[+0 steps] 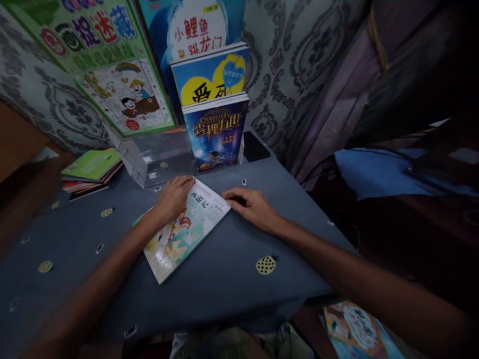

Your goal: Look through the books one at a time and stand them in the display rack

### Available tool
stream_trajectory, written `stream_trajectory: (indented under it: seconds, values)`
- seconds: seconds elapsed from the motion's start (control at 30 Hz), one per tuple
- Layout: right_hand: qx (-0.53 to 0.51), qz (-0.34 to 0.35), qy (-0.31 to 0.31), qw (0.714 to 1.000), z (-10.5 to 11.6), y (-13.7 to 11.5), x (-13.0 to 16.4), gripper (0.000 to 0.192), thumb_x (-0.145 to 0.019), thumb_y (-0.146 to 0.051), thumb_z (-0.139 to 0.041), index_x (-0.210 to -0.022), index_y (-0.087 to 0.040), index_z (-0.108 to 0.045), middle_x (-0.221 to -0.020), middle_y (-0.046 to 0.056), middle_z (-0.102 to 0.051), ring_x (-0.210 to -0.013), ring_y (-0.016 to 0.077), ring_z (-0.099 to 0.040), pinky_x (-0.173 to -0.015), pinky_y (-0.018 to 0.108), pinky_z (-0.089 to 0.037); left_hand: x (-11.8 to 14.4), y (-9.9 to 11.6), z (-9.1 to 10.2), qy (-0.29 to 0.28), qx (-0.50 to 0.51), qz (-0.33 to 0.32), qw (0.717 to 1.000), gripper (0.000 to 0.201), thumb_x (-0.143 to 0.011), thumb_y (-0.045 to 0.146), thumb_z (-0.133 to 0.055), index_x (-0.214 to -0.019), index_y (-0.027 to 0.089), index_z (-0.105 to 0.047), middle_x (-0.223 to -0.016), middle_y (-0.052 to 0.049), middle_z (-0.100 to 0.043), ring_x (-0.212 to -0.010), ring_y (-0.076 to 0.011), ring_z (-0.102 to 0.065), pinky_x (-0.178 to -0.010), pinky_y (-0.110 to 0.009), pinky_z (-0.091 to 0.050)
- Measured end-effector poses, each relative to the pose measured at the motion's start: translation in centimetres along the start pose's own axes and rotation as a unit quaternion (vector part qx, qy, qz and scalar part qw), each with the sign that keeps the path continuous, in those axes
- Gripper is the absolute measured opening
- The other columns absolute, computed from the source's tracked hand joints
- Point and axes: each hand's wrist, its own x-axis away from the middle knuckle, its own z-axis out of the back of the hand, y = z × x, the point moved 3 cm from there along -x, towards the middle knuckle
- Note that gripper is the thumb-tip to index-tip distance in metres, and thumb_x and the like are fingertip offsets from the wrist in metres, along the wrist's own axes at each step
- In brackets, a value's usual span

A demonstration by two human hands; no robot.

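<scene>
One thin picture book lies flat and face up on the blue-grey tabletop, turned at a slant, and I use it as the landmark for everything else. Both of my hands are on it. My left hand rests palm down with loose, open fingers on its far left corner, gripping nothing. My right hand lies open and flat on the tabletop just right of the book's far right corner, fingertips touching that edge. Behind the book, three books stand upright in stepped rows: nearest, one dark blue storybook; behind it, one blue and yellow book; behind that, one taller blue book with white lettering. Just left of the standing row, beyond the flat book, sits one clear plastic box. Further left lies one small stack of thin books with a green cover on top; I cannot count how many it holds. To the right of the standing row lies one flat black object. On the wall behind hang two posters, one large green poster and one smaller illustrated poster. Below the tabletop's near right edge, one more colourful book shows.
</scene>
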Motion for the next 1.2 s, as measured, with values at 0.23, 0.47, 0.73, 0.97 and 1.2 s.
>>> stream_trajectory:
  seconds: [0.23, 0.47, 0.73, 0.97, 1.2]
  values:
    - [-0.017, 0.014, -0.002, 1.0, 0.0, 0.0, -0.3, 0.024, -0.088, -0.013, -0.056, -0.101, -0.022, -0.074, -0.098, 0.002, -0.078, -0.09, 0.017, -0.071, -0.079, 0.028, -0.053, 0.5, 3.0, 0.4, 0.011, 0.051, -0.076, 0.996, 0.044, -0.098, 0.014, -0.036, -0.134, 0.018, -0.06, -0.137, -0.012, -0.063, -0.127, -0.0248, -0.055, -0.104, -0.043, -0.045]
    - [0.015, 0.018, 0.013, 1.0, 0.2, 0.6, -0.2, 0.026, -0.09, -0.016, -0.056, -0.108, -0.022, -0.073, -0.104, 0.005, -0.079, -0.098, 0.0201, -0.072, -0.088, 0.034, -0.053, 2.0, 7.2, 1.8, -0.013, 0.101, -0.135, 0.986, 0.04, -0.101, 0.016, -0.036, -0.133, 0.018, -0.06, -0.134, -0.012, -0.063, -0.124, -0.0261, -0.056, -0.103, -0.047, -0.047]
    - [-0.058, -0.031, 0.02, 0.998, 0.8, 0.6, -0.1, 0.027, -0.092, -0.019, -0.053, -0.113, -0.019, -0.07, -0.096, 0.005, -0.08, -0.09, 0.0193, -0.074, -0.084, 0.033, -0.056, 2.8, 10.6, 2.3, -0.042, -0.004, -0.08, 0.996, 0.034, -0.096, 0.028, -0.056, -0.126, 0.011, -0.059, -0.13, -0.018, -0.061, -0.121, -0.0322, -0.056, -0.099, -0.049, -0.049]
    - [-0.093, -0.033, 0.02, 0.995, 0.8, 0.3, 0.0, 0.025, -0.09, -0.02, -0.054, -0.109, -0.018, -0.069, -0.092, 0.004, -0.08, -0.086, 0.0168, -0.074, -0.079, 0.03, -0.056, 2.7, 11.4, 2.1, -0.051, -0.068, -0.051, 0.995, 0.024, -0.098, 0.023, -0.047, -0.113, 0.012, -0.062, -0.119, -0.017, -0.066, -0.111, -0.0317, -0.058, -0.095, -0.048, -0.05]
    - [-0.102, -0.024, 0.044, 0.994, 1.2, -0.2, 0.0, 0.022, -0.09, -0.021, -0.054, -0.103, -0.017, -0.071, -0.09, 0.004, -0.079, -0.087, 0.0173, -0.074, -0.079, 0.029, -0.056, 2.6, 11.4, 2.2, -0.039, -0.061, -0.059, 0.996, 0.03, -0.101, 0.021, -0.039, -0.117, 0.011, -0.062, -0.123, -0.018, -0.067, -0.113, -0.0314, -0.06, -0.095, -0.048, -0.051]
